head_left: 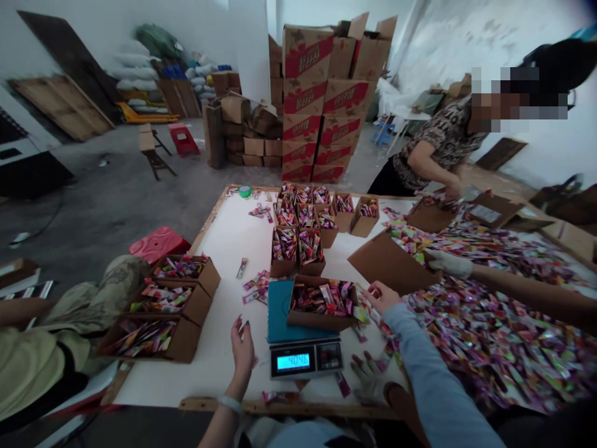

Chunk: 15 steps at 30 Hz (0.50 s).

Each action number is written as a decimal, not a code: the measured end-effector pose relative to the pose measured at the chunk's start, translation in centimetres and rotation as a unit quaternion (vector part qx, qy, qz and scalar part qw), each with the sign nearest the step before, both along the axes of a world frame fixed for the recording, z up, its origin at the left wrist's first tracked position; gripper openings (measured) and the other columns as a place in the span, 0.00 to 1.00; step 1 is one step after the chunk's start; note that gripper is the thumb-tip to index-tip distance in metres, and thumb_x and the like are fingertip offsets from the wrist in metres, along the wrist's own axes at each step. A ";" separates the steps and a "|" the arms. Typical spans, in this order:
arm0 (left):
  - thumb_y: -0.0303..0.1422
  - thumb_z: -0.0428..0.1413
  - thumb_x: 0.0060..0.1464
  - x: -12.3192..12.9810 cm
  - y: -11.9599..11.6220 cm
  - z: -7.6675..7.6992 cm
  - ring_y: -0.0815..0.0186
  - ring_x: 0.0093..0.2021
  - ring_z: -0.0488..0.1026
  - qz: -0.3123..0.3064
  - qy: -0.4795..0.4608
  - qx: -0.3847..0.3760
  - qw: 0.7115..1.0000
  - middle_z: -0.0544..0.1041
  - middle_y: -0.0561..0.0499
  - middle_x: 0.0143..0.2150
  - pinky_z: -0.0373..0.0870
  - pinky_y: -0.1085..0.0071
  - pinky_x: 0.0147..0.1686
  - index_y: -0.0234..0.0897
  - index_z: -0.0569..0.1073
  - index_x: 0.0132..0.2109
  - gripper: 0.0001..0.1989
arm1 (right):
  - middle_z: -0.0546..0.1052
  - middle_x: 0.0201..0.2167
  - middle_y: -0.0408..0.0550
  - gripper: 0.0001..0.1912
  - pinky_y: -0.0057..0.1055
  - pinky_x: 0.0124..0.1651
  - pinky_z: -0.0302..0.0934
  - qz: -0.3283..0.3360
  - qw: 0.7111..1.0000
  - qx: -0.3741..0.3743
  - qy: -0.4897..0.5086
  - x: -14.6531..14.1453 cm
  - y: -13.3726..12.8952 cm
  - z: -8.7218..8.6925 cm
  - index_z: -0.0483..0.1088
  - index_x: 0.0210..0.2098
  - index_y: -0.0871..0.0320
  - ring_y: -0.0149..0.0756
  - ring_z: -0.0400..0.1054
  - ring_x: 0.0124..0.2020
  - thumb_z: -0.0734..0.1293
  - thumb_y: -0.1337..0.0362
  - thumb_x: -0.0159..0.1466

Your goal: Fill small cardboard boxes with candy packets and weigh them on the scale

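Note:
My left hand (242,351) is raised above the white table (219,348), with painted nails and a pale band on the wrist. It holds nothing I can see. My right hand (368,379), in a dotted work glove, rests near the table's front edge beside loose packets. A digital scale (305,359) with a lit display stands between my hands. On it sit a teal pad (280,311) and a cardboard box of colourful wrapped packets (321,305). A co-worker's blue sleeve (420,367) crosses above my right hand, and their bare hand (380,297) reaches the box.
A large heap of wrapped packets (494,323) covers the table's right side, under a co-worker's gloved hand (450,264). Several filled small boxes (298,224) stand at the far side. Filled trays (161,311) sit at the left edge. Stacked cartons (321,106) rise beyond the table.

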<state>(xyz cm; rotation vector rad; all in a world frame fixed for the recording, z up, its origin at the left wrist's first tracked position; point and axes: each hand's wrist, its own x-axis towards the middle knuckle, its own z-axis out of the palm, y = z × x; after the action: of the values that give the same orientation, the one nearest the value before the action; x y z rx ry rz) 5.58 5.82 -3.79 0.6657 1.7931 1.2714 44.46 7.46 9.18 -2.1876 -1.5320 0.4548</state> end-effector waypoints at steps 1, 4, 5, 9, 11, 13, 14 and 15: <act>0.41 0.52 0.53 0.6 0.4 0.2 0.58 0.57 0.67 -0.008 -0.006 0.002 1.000 0.67 0.40 0.58 0.66 0.61 0.53 0.39 0.66 0.55 0.22 | 0.65 0.14 0.39 0.22 0.29 0.26 0.55 0.024 1.000 -0.005 0.007 -0.7 0.2 0.3 0.60 0.19 0.52 0.31 0.59 0.19 0.60 0.39 0.50; 0.39 0.50 0.55 2.2 1.4 0.9 0.58 0.60 0.64 -0.038 -0.014 0.024 0.999 0.65 0.40 0.61 0.64 0.61 0.55 0.39 0.64 0.56 0.22 | 0.60 0.13 0.36 0.23 0.28 0.24 0.53 0.070 0.997 -0.028 0.020 -2.3 0.5 0.9 0.57 0.18 0.52 0.29 0.56 0.18 0.61 0.39 0.50; 0.38 0.50 0.56 2.7 1.6 1.1 0.58 0.60 0.64 -0.046 -0.012 0.031 0.998 0.64 0.39 0.61 0.64 0.61 0.56 0.38 0.64 0.56 0.22 | 0.60 0.13 0.36 0.23 0.28 0.24 0.52 0.079 0.996 -0.042 0.018 -2.7 0.5 1.0 0.57 0.18 0.52 0.29 0.55 0.18 0.62 0.40 0.50; 0.37 0.50 0.56 4.3 2.0 1.7 0.57 0.60 0.64 -0.070 0.004 0.051 0.996 0.65 0.38 0.61 0.60 0.60 0.59 0.36 0.64 0.56 0.22 | 0.56 0.11 0.36 0.24 0.29 0.23 0.47 0.123 0.985 -0.123 -0.008 -3.5 0.5 1.4 0.52 0.14 0.52 0.28 0.50 0.17 0.66 0.44 0.47; 0.37 0.49 0.56 4.9 2.2 1.6 0.58 0.60 0.63 -0.084 0.011 0.066 0.994 0.66 0.38 0.60 0.59 0.60 0.60 0.35 0.64 0.56 0.22 | 0.53 0.11 0.35 0.24 0.28 0.23 0.46 0.163 0.976 -0.144 0.004 -3.0 0.1 2.0 0.50 0.12 0.53 0.27 0.48 0.17 0.67 0.47 0.47; 0.37 0.49 0.56 5.3 2.7 1.3 0.59 0.60 0.63 -0.097 0.017 0.081 0.992 0.67 0.39 0.59 0.57 0.60 0.61 0.35 0.64 0.56 0.22 | 0.53 0.11 0.36 0.22 0.27 0.24 0.47 0.172 0.976 -0.131 0.021 -1.7 -0.9 3.1 0.51 0.12 0.54 0.27 0.49 0.18 0.64 0.50 0.50; 0.38 0.50 0.56 5.5 3.1 1.0 0.59 0.60 0.64 -0.105 0.016 0.088 0.990 0.68 0.39 0.58 0.57 0.60 0.61 0.35 0.65 0.56 0.22 | 0.54 0.12 0.36 0.20 0.27 0.24 0.48 0.157 0.980 -0.123 0.014 -0.8 -1.6 3.6 0.52 0.13 0.54 0.28 0.51 0.19 0.63 0.52 0.51; 0.38 0.50 0.56 5.7 3.5 0.7 0.59 0.59 0.65 -0.112 0.013 0.093 0.989 0.68 0.40 0.58 0.57 0.61 0.61 0.36 0.65 0.55 0.21 | 0.56 0.13 0.37 0.17 0.27 0.25 0.49 0.128 0.984 -0.121 -0.007 0.1 -2.3 4.2 0.54 0.13 0.54 0.28 0.53 0.20 0.63 0.54 0.51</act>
<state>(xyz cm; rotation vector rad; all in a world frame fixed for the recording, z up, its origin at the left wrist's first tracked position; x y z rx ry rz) 11.27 9.33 -3.11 0.9639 1.5810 1.2884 44.58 5.18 13.36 -2.1776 -1.8604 0.7449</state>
